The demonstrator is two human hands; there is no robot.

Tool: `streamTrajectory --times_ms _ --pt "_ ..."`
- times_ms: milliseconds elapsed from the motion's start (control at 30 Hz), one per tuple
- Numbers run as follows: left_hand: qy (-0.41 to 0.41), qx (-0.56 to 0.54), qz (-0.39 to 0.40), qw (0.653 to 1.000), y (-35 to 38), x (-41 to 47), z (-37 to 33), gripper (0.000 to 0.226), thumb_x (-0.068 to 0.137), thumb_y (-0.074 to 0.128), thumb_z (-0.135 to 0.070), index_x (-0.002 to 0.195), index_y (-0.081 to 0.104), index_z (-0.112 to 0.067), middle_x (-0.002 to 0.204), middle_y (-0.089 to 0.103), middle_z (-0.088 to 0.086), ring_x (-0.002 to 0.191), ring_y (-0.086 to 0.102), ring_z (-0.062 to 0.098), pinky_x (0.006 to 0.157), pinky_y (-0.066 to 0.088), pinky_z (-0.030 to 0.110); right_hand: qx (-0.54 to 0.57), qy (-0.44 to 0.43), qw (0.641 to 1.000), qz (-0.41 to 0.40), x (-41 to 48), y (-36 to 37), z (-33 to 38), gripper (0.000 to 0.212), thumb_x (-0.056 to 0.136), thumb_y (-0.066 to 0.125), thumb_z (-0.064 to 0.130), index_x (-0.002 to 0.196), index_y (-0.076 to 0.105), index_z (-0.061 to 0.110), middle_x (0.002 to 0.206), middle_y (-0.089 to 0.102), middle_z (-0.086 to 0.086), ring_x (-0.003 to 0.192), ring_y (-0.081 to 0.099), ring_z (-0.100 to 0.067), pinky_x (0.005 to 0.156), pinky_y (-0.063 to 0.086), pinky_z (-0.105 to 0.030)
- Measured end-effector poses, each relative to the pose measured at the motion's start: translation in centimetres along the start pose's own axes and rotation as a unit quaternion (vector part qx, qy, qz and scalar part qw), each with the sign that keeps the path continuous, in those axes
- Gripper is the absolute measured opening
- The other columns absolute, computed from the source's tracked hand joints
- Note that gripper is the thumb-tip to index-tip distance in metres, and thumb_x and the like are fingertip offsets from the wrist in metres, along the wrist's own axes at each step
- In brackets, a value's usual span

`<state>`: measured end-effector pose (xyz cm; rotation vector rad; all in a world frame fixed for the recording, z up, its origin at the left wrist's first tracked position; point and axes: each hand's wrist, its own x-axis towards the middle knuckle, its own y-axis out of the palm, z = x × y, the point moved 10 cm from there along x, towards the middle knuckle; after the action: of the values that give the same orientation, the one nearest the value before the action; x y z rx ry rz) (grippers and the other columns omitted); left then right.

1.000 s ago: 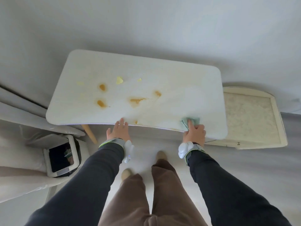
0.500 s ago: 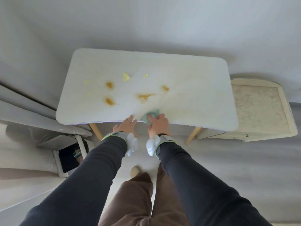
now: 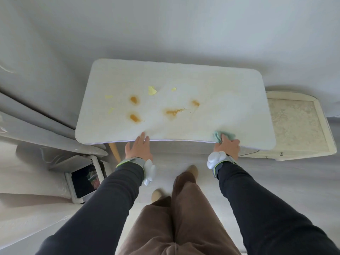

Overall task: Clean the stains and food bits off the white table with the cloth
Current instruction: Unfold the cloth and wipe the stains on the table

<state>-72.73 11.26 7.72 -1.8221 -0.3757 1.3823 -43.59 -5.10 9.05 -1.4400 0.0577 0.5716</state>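
The white table (image 3: 211, 83) stands in front of me. Several orange-brown stains mark its middle, among them a round stain (image 3: 134, 99), a second blot (image 3: 135, 117) and a smeared streak (image 3: 173, 112). Yellow food bits (image 3: 152, 90) lie near the stains. My right hand (image 3: 227, 146) presses a pale green cloth (image 3: 223, 135) on the near right edge of the table. My left hand (image 3: 139, 147) rests flat on the near edge, fingers apart, holding nothing.
A low cream side stand (image 3: 301, 126) adjoins the table's right end. An open bin (image 3: 85, 178) sits on the floor at the lower left. A grey wall is behind the table. My legs and feet are below the near edge.
My right hand slid the cloth along the near edge from the right to the middle beside my left hand, then back to the right. My left hand stayed on the edge.
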Motion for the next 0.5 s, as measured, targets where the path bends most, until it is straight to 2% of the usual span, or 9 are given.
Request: streamTrajectory --times_ms 100,167,233,367,500 --pt "-0.047 -0.015 -0.032 0.998 -0.5 0.1 2.4 0.074 0.091 0.043 -0.016 0.152 0.002 -0.02 0.16 -0.014 -0.002 0.149 -0.005 0.016 0.12 0.011 0.043 0.018 0.035 0.999 0.022 0.2 0.9 1.2 0.046 0.092 0.046 0.018 0.138 0.041 0.017 0.139 0.031 -0.019 0.119 0.045 -0.038 0.105 0.037 -0.038" --pt "-0.069 -0.016 -0.049 0.996 -0.9 0.3 3.6 0.075 0.089 0.044 -0.017 0.152 0.004 -0.019 0.16 -0.012 0.0 0.149 -0.003 0.017 0.119 0.017 0.043 0.01 0.015 0.999 0.042 -0.4 1.8 4.0 0.049 0.092 0.046 0.019 0.141 0.036 0.017 0.141 0.029 -0.019 0.119 0.045 -0.036 0.104 0.037 -0.036" --pt "-0.086 -0.038 -0.044 0.995 -1.0 0.4 4.6 0.074 0.088 0.045 -0.016 0.151 0.005 -0.02 0.16 -0.01 -0.001 0.149 -0.002 0.016 0.119 0.016 0.043 -0.001 -0.029 0.997 0.065 -1.2 3.0 7.7 0.051 0.093 0.044 0.017 0.142 0.031 0.02 0.138 0.029 -0.018 0.118 0.043 -0.036 0.1 0.038 -0.036" --pt "-0.097 -0.045 -0.037 0.994 -1.0 0.6 5.5 0.074 0.09 0.044 -0.016 0.152 0.003 -0.021 0.16 -0.011 -0.001 0.149 -0.004 0.017 0.12 0.011 0.043 -0.049 -0.199 0.97 0.131 -4.2 5.6 16.3 0.057 0.09 0.044 0.011 0.143 0.031 0.028 0.134 0.03 -0.015 0.118 0.04 -0.035 0.097 0.041 -0.036" --pt "-0.086 -0.033 -0.044 0.995 -1.6 0.9 5.1 0.073 0.091 0.041 -0.013 0.152 0.001 -0.02 0.16 -0.013 -0.003 0.149 -0.006 0.016 0.12 0.01 0.043 -0.113 -0.403 0.888 0.189 -8.8 8.3 21.4 0.058 0.088 0.045 0.009 0.14 0.038 0.034 0.128 0.035 -0.01 0.117 0.038 -0.031 0.097 0.044 -0.037"
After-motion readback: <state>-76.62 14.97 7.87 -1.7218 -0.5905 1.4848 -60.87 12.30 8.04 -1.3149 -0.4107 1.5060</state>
